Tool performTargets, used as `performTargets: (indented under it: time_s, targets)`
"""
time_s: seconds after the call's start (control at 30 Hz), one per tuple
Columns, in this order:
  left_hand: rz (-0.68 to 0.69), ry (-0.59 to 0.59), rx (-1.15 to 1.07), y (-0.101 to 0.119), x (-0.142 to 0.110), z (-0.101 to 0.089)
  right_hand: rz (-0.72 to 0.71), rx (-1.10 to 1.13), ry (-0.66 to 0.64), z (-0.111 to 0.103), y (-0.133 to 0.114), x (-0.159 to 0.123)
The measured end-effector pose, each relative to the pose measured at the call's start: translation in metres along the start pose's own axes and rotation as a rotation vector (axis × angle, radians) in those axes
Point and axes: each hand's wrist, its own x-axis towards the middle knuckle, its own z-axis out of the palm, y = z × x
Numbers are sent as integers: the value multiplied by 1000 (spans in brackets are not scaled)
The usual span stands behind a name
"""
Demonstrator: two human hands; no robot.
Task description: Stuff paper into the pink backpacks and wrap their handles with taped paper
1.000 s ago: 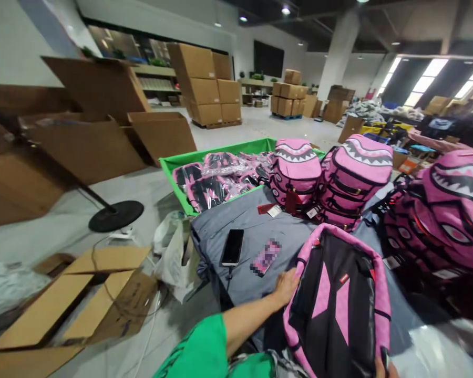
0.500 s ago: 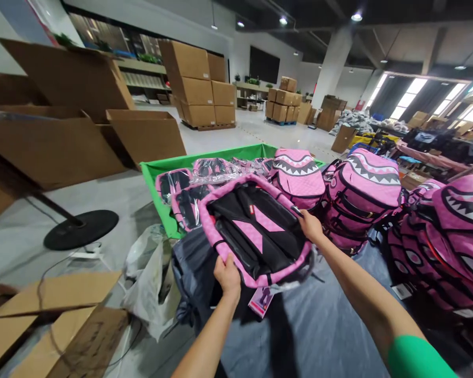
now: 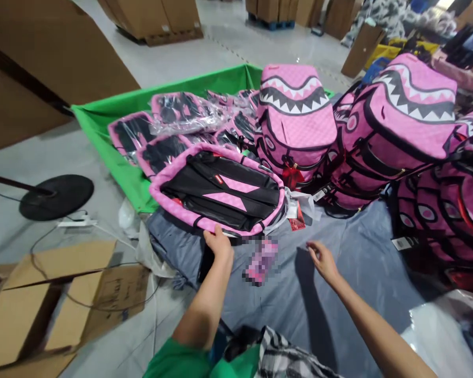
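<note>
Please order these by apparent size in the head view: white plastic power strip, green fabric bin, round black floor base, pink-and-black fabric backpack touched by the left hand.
1. Green fabric bin, partly covered
2. Pink-and-black fabric backpack
3. Round black floor base
4. White plastic power strip

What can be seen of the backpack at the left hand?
The backpack lies with its back panel facing up. The panel is black and slightly shiny, with two slanting pink strips and a small red label. A pink rim, seemingly fabric, surrounds it. The near side is over the grey cloth; the far side overlaps the green bin in view, though contact there is unclear. The left hand touches its near edge.
</note>
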Motion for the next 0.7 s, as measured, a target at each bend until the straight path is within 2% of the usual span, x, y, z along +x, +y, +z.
performTargets:
  time_s: [0.1,0.17,0.23,0.3,0.37,0.43,0.5,0.53,0.6,0.7]
  targets:
    - [40,-14,43,15,-15,-29,76,30,-26,2,19,-67]
    - [173,-18,83,31,-30,-43,86,40,-81,9,16,-96]
    - [353,-67,115,46,-46,-49,52,43,-143,21,7,-109]
    - [490,-115,136,58,-58,-49,-24,61,-212,40,-6,-106]
    - [546,-115,144,66,-65,-46,-177,35,-333,64,-20,-93]
    - [580,-104,152,72,-65,-44,-371,-75,-486,86,-34,-74]
    - [612,-112,167,80,-63,-43,-501,-221,-590,100,-45,-54]
    - [629,-124,176,84,-61,-41,-516,-269,-597,102,-50,-45]
    - [664,-162,176,96,-56,-34,-463,-289,-514,98,-55,-33]
    - [759,-299,116,115,-42,-6,-312,-230,-320,76,-53,-33]
